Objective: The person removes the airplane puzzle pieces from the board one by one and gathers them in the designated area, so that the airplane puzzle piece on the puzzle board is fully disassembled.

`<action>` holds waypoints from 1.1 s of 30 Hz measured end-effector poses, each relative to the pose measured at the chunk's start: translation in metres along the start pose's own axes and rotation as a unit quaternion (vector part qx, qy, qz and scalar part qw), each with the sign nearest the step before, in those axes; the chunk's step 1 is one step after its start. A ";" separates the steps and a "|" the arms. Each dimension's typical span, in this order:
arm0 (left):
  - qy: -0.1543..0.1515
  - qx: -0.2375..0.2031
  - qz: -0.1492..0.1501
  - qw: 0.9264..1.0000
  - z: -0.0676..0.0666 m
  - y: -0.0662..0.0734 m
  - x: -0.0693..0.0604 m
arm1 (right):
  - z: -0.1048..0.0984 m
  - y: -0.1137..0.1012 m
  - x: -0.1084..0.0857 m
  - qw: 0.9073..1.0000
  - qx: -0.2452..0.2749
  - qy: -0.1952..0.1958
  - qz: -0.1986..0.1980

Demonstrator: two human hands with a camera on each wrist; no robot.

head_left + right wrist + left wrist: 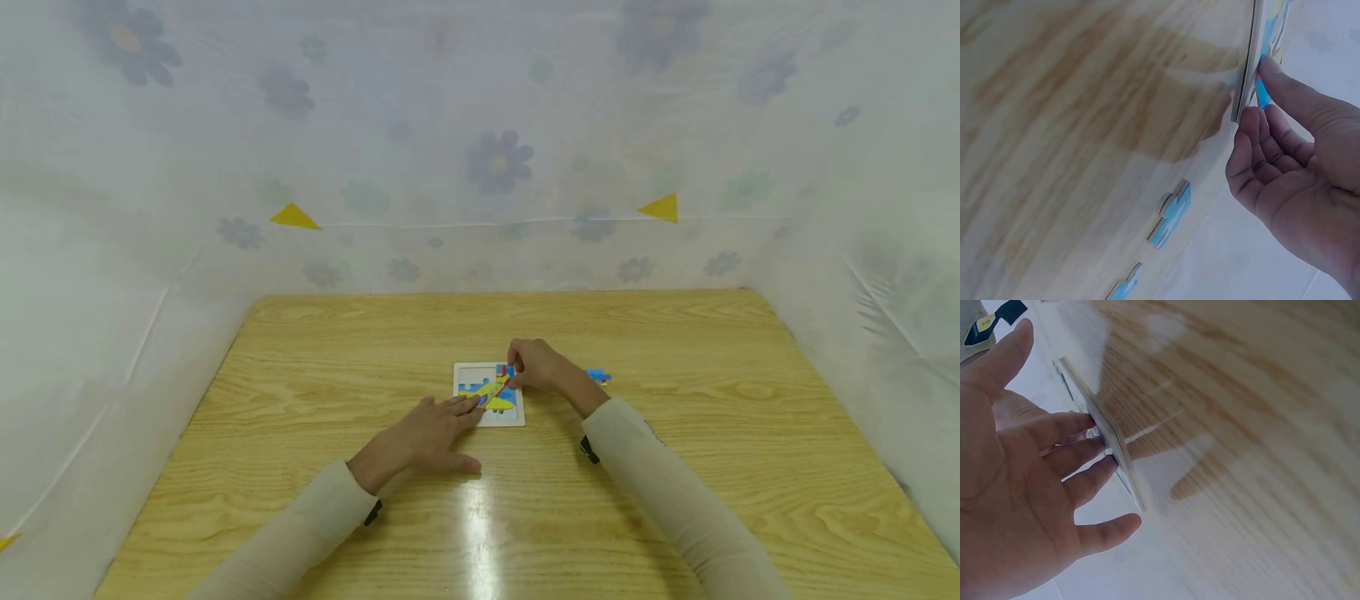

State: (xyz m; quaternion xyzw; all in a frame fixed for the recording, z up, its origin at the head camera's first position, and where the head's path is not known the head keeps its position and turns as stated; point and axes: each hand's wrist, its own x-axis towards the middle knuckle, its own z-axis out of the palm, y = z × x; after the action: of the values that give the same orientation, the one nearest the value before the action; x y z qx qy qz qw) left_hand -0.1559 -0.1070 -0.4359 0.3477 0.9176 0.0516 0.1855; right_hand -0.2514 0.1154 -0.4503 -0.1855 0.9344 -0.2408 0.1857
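A white-framed puzzle board [519, 421] with a yellow airplane on blue lies on the wooden table; its upper left part shows bare. The fingertips of the left hand [423, 435] rest on the board's lower left part, fingers spread. In the left wrist view the same hand [1029, 481] touches the board [1124, 456] with its middle fingers. At the board's upper right corner the right hand [542, 365] has its fingers bent. The right wrist view has that hand [1310, 156] pinching a blue piece [1262, 94] at the board's edge; the fingers partly hide it.
Loose blue puzzle pieces [598, 376] lie on the table right of the board, partly behind the right forearm. Two of them, one piece [1172, 215] and another piece [1125, 289], show in the right wrist view. White flowered sheeting [420, 167] surrounds the table [315, 350].
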 end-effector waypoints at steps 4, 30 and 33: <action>0.000 0.000 0.001 1.000 0.000 0.000 0.000 | -0.001 -0.001 0.000 1.000 0.004 0.008 0.002; -0.010 -0.009 -0.009 1.000 -0.001 0.002 0.000 | -0.004 -0.002 -0.006 0.997 -0.026 0.060 -0.034; -0.010 -0.007 -0.009 1.000 -0.001 0.002 0.000 | -0.007 0.001 -0.008 0.998 -0.009 0.056 -0.040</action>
State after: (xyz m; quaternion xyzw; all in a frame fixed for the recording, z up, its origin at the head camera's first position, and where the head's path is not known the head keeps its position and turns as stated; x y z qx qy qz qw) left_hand -0.1553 -0.1053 -0.4347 0.3381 0.9186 0.0531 0.1975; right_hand -0.2480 0.1220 -0.4432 -0.2110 0.9371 -0.2500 0.1219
